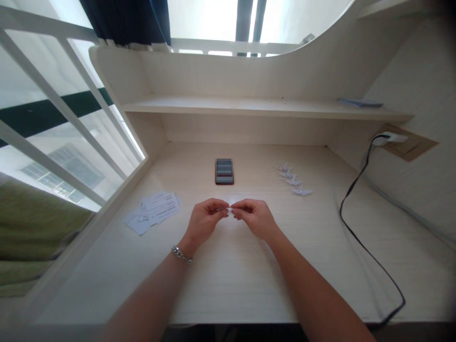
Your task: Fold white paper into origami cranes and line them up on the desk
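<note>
My left hand (205, 219) and my right hand (253, 217) meet over the middle of the pale wooden desk (228, 285). Both pinch one small piece of white paper (229, 209) between thumb and fingertips, held just above the desktop. A chain bracelet (181, 255) circles my left wrist. Several small folded paper cranes (294, 180) stand in a row to the right and beyond my hands.
A phone (224, 171) lies flat behind my hands. Loose printed paper sheets (154, 210) lie to the left. A black cable (359, 228) runs from a wall socket (395, 138) across the desk's right side. A shelf (263, 108) spans the back.
</note>
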A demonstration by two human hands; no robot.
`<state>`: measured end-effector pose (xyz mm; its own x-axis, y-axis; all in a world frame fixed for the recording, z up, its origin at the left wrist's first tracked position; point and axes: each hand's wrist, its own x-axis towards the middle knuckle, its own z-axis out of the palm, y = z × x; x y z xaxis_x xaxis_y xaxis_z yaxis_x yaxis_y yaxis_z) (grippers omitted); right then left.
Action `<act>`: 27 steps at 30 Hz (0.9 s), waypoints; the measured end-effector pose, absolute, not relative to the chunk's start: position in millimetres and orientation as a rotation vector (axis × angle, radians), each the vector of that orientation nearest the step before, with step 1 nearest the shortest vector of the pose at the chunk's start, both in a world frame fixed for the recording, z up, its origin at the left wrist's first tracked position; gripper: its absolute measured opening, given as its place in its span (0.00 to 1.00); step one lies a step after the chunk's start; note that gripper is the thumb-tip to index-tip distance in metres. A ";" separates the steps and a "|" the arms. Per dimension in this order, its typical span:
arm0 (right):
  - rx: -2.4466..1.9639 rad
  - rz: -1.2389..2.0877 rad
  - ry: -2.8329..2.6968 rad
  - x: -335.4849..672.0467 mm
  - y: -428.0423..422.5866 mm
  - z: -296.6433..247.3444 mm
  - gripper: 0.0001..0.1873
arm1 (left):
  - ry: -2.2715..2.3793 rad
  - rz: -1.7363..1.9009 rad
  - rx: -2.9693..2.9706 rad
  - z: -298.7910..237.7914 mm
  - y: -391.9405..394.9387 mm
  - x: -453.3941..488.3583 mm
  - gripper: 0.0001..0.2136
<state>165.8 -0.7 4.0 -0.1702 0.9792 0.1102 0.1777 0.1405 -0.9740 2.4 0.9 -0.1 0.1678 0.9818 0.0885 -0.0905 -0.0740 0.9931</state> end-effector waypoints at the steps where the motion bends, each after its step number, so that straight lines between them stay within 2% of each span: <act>1: -1.180 1.106 -1.543 165.7 -1.2 3.9 0.09 | 0.973 1.178 1.262 0.3 1.0 2.4 0.08; 8: -1.192 0.896 -1.664 164.3 -4.5 2.4 0.08 | 0.980 1.201 1.247 -3.3 1.6 2.0 0.11; 19: -1.228 1.024 -1.643 162.0 -1.6 -1.1 0.08 | 1.006 1.250 1.307 -3.4 0.3 4.2 0.09; 27: -1.280 0.839 -1.766 161.9 -5.3 4.9 0.08 | 0.998 1.225 1.288 -6.7 1.2 4.2 0.10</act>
<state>161.9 -5.3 4.9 -0.1851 0.9597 0.2113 0.4420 0.2733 -0.8544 4.2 1.2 -6.7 0.1279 0.9852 0.1138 -0.0878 -0.1030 0.9908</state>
